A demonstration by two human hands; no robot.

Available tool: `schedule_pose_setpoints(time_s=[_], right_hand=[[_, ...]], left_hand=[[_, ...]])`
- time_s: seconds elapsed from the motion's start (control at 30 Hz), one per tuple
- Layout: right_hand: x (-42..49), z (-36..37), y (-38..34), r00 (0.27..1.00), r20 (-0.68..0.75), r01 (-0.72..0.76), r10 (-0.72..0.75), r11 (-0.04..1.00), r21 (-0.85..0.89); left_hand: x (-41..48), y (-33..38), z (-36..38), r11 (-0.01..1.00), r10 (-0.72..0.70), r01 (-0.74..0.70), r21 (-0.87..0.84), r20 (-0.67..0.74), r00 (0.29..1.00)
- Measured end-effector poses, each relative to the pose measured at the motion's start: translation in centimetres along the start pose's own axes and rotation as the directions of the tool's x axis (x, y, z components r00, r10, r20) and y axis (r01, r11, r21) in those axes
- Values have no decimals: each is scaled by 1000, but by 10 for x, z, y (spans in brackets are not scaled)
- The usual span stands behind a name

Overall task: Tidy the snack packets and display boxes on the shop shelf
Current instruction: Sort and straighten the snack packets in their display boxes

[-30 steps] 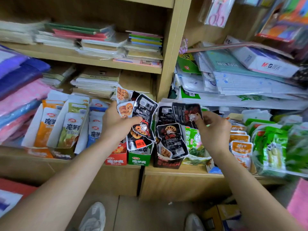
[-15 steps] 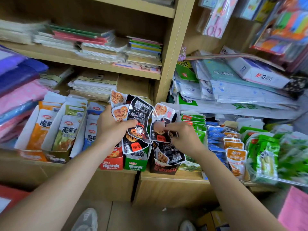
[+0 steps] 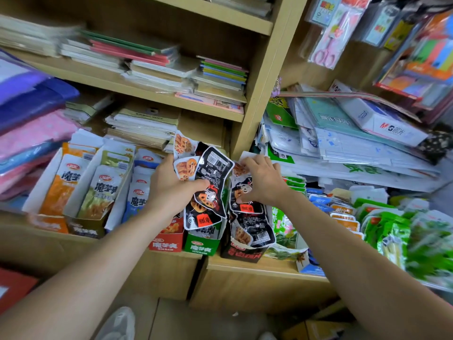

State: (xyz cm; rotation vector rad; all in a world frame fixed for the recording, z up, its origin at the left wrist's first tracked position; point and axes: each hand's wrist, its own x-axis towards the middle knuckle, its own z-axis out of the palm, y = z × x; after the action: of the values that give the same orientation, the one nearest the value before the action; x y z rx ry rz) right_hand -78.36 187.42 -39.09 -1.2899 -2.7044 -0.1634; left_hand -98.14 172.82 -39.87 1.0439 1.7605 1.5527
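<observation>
**Both hands on the black lotus-root packets at the shelf front**

Far to the left of the left hand, white display boxes (image 3: 84,139) lean back on the wooden shelf (image 3: 257,267). They hold rows of orange packets (image 3: 61,190), yellow-green packets (image 3: 103,192) and blue packets (image 3: 138,196). The left hand (image 3: 171,190) grips a fan of packets (image 3: 210,177), black and white ones printed with lotus-root slices. Its fingers curl round their left edge and its thumb presses across the front. Directly below that hand a red box (image 3: 166,241) and a green box (image 3: 202,245) stand side by side, touching. Just right of the fan, the right hand (image 3: 262,182) clasps the standing packets (image 3: 250,222) of the same kind, fingers bent over their tops and thumb on their front face. These sit upright in a black box (image 3: 242,252) below that hand, beside the green box. Right of the right hand lie green-topped packets (image 3: 295,185), then orange-labelled packets (image 3: 343,218), and farthest right, blurred green bags (image 3: 397,231). Above both hands, stacked notebooks (image 3: 157,65) fill the upper shelf.
</observation>
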Motion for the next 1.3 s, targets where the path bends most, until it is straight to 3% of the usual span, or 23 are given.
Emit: schedule_pose_setpoints(time_s=[0.1,0.33,0.6,0.73,0.83,0.97,1.03,1.2,1.3], right_hand=[[-4,2,10,993,-118,33,-26,998,61],[-21,2,16,998,-48,-16,29,967,253],[-35,-7,21,974,-192,-28,119,908,419],[-42,-29,24,987,-34,-118,160,841,527],[-48,-45,27,984,104,-180,148,839,513],[-62,-53,24,932,333,-331,143,711,621],[-67,-50,22,916,381,-358,126,685,634],[-72,-41,24,914,328,-398,240,693,601],[-67,-55,29,927,136,-349,350,665,660]], left_hand=[[1,0,0,1000,3,-3,4,4,1000],[2,-1,1,1000,-2,2,16,9,1000],[2,-2,5,1000,4,-4,22,5,1000],[2,-2,6,1000,1,-1,20,6,1000],[0,0,6,1000,-3,3,14,5,1000],[-2,1,6,1000,-14,14,1,8,1000],[-3,2,6,1000,-14,14,2,5,1000],[-4,3,5,1000,-16,16,1,10,1000],[-4,2,5,1000,-18,18,-4,15,1000]])
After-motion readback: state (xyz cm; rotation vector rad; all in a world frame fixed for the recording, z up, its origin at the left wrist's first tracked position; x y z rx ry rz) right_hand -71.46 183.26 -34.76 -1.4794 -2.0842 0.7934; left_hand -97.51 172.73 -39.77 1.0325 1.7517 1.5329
